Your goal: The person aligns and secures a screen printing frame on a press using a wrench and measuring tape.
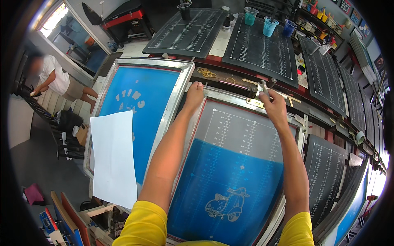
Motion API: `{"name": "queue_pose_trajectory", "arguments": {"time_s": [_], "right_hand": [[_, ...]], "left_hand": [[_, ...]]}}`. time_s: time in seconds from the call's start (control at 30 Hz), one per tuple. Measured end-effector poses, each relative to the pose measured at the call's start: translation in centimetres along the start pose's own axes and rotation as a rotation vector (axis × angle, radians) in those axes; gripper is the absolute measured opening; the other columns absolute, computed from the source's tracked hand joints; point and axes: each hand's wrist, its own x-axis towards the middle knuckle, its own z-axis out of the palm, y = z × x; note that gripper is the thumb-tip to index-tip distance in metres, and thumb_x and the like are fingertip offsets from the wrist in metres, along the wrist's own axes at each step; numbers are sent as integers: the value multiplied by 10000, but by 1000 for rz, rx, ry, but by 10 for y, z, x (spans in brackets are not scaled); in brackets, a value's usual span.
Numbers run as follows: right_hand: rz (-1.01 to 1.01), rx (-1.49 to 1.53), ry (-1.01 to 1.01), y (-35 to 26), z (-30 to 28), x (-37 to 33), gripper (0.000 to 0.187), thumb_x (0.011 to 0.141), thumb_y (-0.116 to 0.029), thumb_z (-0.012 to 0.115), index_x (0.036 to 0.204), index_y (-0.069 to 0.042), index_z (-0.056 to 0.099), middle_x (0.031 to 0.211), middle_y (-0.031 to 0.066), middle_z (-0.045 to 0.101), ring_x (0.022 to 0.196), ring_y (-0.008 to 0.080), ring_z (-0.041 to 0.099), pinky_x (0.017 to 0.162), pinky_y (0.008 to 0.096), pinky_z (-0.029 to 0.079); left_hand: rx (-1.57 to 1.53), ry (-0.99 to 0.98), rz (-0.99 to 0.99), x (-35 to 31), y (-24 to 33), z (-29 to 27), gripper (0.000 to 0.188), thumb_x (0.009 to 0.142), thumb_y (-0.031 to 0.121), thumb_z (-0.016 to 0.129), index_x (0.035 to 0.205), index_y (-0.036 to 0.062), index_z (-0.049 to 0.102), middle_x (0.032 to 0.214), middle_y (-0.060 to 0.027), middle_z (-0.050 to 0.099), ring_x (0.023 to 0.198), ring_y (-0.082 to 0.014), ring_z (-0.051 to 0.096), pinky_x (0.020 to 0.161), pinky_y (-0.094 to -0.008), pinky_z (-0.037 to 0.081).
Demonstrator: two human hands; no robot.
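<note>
A silk-screen printing frame [198,123] lies in front of me, its mesh half grey and half blue, with a scooter design [226,205] in the blue part. My left hand [194,97] is closed at the frame's far left corner. At the far edge, my right hand [274,107] is closed round a grey metal tool that looks like a wrench [263,87], beside a metal clamp bracket [255,102]. The tool's lower part is hidden by the fingers. Left of my arm sits a second screen frame [167,119] with blue mesh, partly covered by a white sheet [113,160].
Black printing boards [184,30] with white ruler marks stand beyond a dark rail [221,78] holding rubber bands [206,73]. Cups of ink [269,27] stand at the back. Stacked boards [76,217] lean at lower left. A person [57,76] in a white shirt is at far left.
</note>
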Motion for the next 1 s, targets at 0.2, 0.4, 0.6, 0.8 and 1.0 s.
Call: {"name": "queue_pose_trajectory", "arguments": {"time_s": [0.2, 0.4, 0.6, 0.8, 1.0], "right_hand": [[-26, 166, -263, -40, 64, 14, 338, 925, -295, 534, 831, 13, 639, 534, 70, 500, 452, 142, 453, 456, 323, 357], [362, 483, -423, -64, 119, 47, 279, 936, -196, 450, 929, 40, 597, 572, 105, 546, 390, 162, 499, 374, 309, 411], [560, 678, -417, -47, 156, 60, 267, 943, -185, 440, 948, 45, 576, 643, 106, 562, 440, 143, 474, 376, 308, 396], [668, 872, -357, -65, 158, 49, 209, 959, -166, 412, 1011, 5, 518, 852, 114, 593, 492, 98, 387, 410, 266, 345], [743, 1091, -325, -60, 154, 56, 213, 986, -173, 366, 1054, -5, 477, 923, 168, 580, 503, 76, 360, 438, 228, 332]], "left_hand": [[36, 39, -46, 4, -4, 5, 303, 978, 211, 383, 972, -28, 570, 961, -198, 623, 929, -343, 597, 832, -397, 446], [-18, 64, 0, 6, -11, 7, 301, 967, 215, 421, 1001, -44, 571, 993, -229, 619, 962, -374, 593, 842, -416, 447], [31, 109, -20, 4, -3, 9, 318, 960, 230, 447, 1009, -54, 581, 993, -275, 609, 972, -409, 584, 837, -428, 444], [-19, 125, -47, 0, -2, 0, 322, 961, 231, 442, 1007, -59, 574, 990, -279, 613, 961, -417, 589, 816, -435, 449], [59, 144, 1, 0, 2, 3, 337, 964, 230, 427, 1008, -70, 573, 1010, -291, 607, 985, -430, 581, 836, -445, 446]]}}
